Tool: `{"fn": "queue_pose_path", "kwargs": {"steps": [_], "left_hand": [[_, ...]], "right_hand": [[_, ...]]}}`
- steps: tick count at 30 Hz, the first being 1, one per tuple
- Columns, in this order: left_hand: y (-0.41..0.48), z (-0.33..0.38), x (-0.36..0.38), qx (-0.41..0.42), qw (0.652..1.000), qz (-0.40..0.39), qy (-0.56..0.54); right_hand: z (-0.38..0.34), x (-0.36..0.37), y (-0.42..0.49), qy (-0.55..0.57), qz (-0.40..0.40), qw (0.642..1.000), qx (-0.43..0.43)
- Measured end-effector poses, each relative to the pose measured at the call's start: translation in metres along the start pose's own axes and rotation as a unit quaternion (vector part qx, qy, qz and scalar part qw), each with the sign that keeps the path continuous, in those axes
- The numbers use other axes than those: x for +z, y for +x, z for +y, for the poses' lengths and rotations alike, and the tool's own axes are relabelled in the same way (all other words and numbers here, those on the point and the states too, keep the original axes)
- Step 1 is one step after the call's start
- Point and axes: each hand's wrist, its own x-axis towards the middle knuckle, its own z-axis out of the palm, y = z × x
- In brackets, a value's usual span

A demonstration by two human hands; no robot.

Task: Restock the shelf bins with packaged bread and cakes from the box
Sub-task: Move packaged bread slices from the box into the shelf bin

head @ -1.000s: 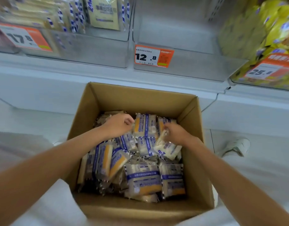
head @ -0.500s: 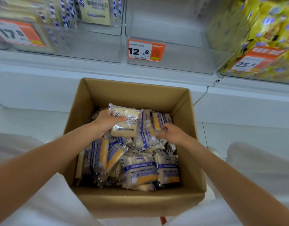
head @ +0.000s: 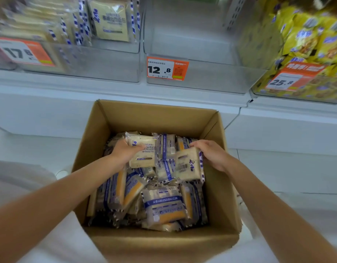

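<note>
Newly lifted: second pale plastic-wrapped bread packet, pinched by right hand. Left hand grips matching bread packet. Both over open brown cardboard box, centre frame, on pale floor. Above: white shelf, clear plastic bin. Yellow packs, upper right, blurred.

Box matt brown cardboard; bread packs glossy plastic film; bins clear plastic.

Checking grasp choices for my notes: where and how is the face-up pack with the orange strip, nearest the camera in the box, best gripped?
Likely from above, pinching its left and right edges: the orange-strip pack lies flat on top, face up, with nothing covering it and both side edges exposed.
</note>
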Motion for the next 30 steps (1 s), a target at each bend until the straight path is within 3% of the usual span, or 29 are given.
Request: {"fn": "queue_pose_path", "kwargs": {"steps": [2,4,7,10,12,14,17,19,23,25,27,28,30], "left_hand": [[-0.005,0.006,0.001,0.002,1.000,0.012,0.008],[-0.009,0.014,-0.001,-0.018,0.999,-0.035,-0.018],[-0.018,0.029,-0.003,-0.056,0.980,-0.165,-0.093],[-0.022,0.037,0.000,-0.055,0.975,-0.175,-0.128],[-0.021,0.039,0.001,-0.038,0.981,-0.129,-0.138],[-0.019,0.040,-0.001,-0.028,0.983,-0.098,-0.151],[-0.014,0.043,-0.011,-0.017,0.983,-0.101,-0.150],[-0.009,0.043,-0.018,-0.002,0.984,-0.111,-0.138],[-0.026,0.054,-0.017,0.050,0.981,-0.186,-0.024],[-0.031,0.057,-0.009,0.057,0.974,-0.219,0.011],[-0.035,0.063,0.000,0.052,0.975,-0.212,-0.046],[-0.037,0.066,0.003,0.040,0.974,-0.200,-0.099],[-0.039,0.073,0.007,0.035,0.965,-0.192,-0.174]], "right_hand": [[-0.017,0.004,-0.001,0.142,-0.023,0.989,-0.019],[-0.030,0.013,0.000,0.238,-0.046,0.970,-0.021],[-0.040,0.033,0.002,0.297,-0.051,0.953,-0.015],[-0.047,0.041,0.004,0.334,-0.060,0.941,-0.007],[-0.050,0.035,0.006,0.288,-0.100,0.952,-0.021],[-0.049,0.030,0.010,0.135,-0.112,0.984,-0.027],[-0.048,0.028,0.015,-0.031,-0.055,0.998,-0.031],[-0.051,0.025,0.016,-0.098,-0.011,0.991,-0.095],[-0.071,0.033,0.007,-0.202,-0.051,0.940,-0.269],[-0.076,0.045,0.002,-0.252,0.005,0.907,-0.338],[-0.068,0.053,0.006,-0.264,0.148,0.883,-0.360],[-0.062,0.054,0.009,-0.248,0.203,0.891,-0.323],[-0.052,0.050,0.012,-0.173,0.196,0.935,-0.241]]}}
